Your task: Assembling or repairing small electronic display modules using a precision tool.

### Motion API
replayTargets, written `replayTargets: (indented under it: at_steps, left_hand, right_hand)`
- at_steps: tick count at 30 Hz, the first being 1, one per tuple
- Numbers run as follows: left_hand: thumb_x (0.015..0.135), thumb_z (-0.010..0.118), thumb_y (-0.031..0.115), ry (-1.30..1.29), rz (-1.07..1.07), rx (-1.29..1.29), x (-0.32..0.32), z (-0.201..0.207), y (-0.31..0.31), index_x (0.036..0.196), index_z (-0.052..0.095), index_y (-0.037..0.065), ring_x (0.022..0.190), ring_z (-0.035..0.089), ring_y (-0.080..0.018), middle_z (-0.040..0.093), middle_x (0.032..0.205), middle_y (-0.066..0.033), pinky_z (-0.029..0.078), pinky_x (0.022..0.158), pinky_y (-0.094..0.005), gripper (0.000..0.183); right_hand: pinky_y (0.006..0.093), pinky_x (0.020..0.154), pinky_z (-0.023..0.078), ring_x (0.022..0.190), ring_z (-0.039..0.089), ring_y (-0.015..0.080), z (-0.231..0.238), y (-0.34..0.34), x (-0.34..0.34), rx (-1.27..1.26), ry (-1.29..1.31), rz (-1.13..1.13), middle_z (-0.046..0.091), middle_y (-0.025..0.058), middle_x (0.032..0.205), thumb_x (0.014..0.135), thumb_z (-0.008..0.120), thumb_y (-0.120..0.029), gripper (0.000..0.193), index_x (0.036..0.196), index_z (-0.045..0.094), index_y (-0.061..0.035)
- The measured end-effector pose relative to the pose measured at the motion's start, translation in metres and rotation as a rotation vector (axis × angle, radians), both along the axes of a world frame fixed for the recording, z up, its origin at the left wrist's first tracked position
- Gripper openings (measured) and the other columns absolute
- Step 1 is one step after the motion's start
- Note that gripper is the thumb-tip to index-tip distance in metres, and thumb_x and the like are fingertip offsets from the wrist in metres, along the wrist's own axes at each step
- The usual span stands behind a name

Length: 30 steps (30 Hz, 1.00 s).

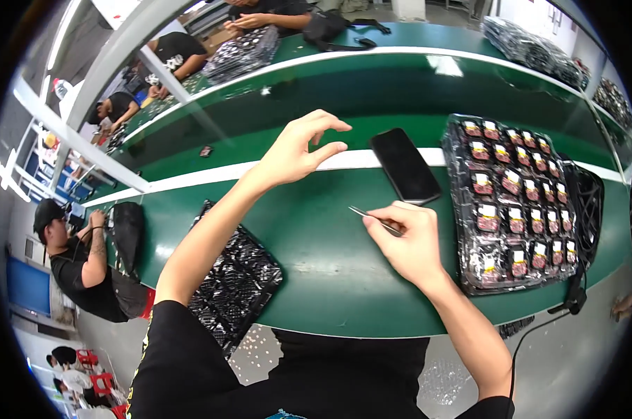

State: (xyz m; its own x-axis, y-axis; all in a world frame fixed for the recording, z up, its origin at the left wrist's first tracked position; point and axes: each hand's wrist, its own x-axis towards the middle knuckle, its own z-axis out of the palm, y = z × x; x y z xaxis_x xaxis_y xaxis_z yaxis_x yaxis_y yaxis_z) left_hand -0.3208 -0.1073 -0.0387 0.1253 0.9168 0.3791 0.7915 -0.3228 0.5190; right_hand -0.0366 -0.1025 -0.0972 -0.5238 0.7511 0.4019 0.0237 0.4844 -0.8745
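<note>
My left hand [296,151] is raised over the far side of the green workbench [330,269], near the white strip, with thumb and fingers apart and nothing between them. My right hand [412,241] is closed round slim metal tweezers [358,211], whose tip points left over the bare bench. Just beyond that hand a black smartphone [405,166] lies face up, its screen dark, partly across the white strip. To its right sits a stack of clear blister trays [463,230], whose pockets hold several small dark parts with white and yellow labels.
A black pocketed tray [239,276] lies under my left forearm, overhanging the near edge. Black cables [587,202] lie right of the blister trays, one hanging down. A black bag [127,234] rests at the left beside a seated person [85,269]. Other people work at the far bench.
</note>
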Motion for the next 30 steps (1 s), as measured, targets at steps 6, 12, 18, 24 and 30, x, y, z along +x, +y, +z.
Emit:
replayTargets:
  at_steps: [6, 12, 18, 24, 30]
  left_hand:
    - [0.097, 0.083, 0.039, 0.543, 0.822, 0.021, -0.192, -0.055, -0.081, 0.140, 0.070, 0.007, 0.135, 0.064, -0.0364, 0.068, 0.141, -0.0151, 0.055, 0.108, -0.0499, 0.056]
    - [0.095, 0.088, 0.025, 0.257, 0.892, 0.058, -0.284, -0.084, -0.121, 0.139, 0.070, 0.003, 0.111, 0.073, -0.0293, 0.073, 0.118, -0.0161, 0.058, 0.100, -0.0418, 0.052]
    - [0.096, 0.087, 0.020, 0.049, 0.942, 0.014, -0.262, -0.079, -0.108, 0.142, 0.066, 0.001, 0.110, 0.074, -0.0293, 0.075, 0.116, -0.0167, 0.059, 0.098, -0.0420, 0.054]
    - [0.099, 0.083, 0.011, -0.129, 0.207, -0.102, -0.106, -0.040, -0.077, 0.152, 0.063, 0.005, 0.121, 0.071, -0.0210, 0.075, 0.133, -0.0097, 0.055, 0.108, -0.0382, 0.057]
    - [0.088, 0.085, 0.004, -0.148, -0.254, -0.310, 0.003, -0.029, -0.076, 0.154, 0.063, 0.006, 0.140, 0.064, -0.0339, 0.069, 0.147, -0.0161, 0.048, 0.122, -0.0456, 0.071]
  right_hand:
    - [0.0297, 0.055, 0.039, 0.061, 0.056, 0.0082, 0.001, -0.004, -0.003, -0.049, -0.046, 0.045, 0.069, 0.0068, 0.072, 0.090, 0.083, -0.004, 0.012, 0.100, 0.085, 0.0042]
    - [0.0291, 0.056, 0.039, 0.061, 0.054, 0.0076, -0.002, -0.003, -0.007, -0.049, -0.059, 0.033, 0.069, 0.0056, 0.070, 0.091, 0.084, -0.005, 0.013, 0.100, 0.085, 0.0035]
    - [0.0280, 0.056, 0.039, 0.061, 0.054, 0.0064, -0.001, -0.004, -0.006, -0.067, -0.085, 0.010, 0.067, 0.0041, 0.070, 0.092, 0.084, -0.005, 0.012, 0.100, 0.086, 0.0035]
    - [0.0259, 0.056, 0.038, 0.063, 0.052, 0.0042, -0.005, -0.001, -0.002, -0.145, -0.054, -0.041, 0.065, 0.0018, 0.071, 0.094, 0.085, -0.004, 0.012, 0.103, 0.086, 0.0038]
    - [0.0224, 0.058, 0.038, 0.067, 0.053, 0.0018, -0.008, -0.001, -0.005, -0.267, -0.007, -0.029, 0.069, -0.0003, 0.078, 0.097, 0.084, -0.003, 0.012, 0.105, 0.085, 0.0054]
